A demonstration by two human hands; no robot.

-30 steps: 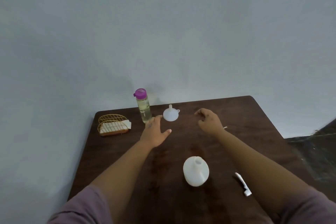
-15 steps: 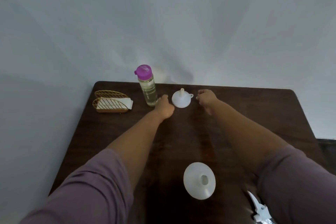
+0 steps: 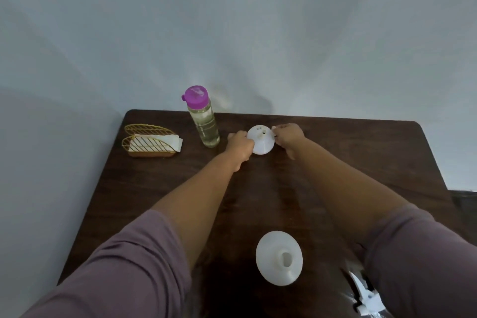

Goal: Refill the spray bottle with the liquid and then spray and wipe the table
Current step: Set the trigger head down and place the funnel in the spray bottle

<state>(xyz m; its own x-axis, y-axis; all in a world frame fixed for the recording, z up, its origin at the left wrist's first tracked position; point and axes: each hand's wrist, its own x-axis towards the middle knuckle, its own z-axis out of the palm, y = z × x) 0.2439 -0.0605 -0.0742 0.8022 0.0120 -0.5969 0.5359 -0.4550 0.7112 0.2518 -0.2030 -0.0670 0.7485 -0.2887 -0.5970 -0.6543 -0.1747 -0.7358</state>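
White plastic makes the small funnel at the far side of the dark wooden worktop. The left hand and right hand hold it from 2 sides, fingers curled on its rim. Small writing on it is too blurry to read. Just left stands a clear bottle with a purple cap, nearly full of pale yellow liquid. The white spray bottle stands open near the front, its spray head lying beside it. A gold wire holder keeps white napkins.

White funnel, purple-capped bottle
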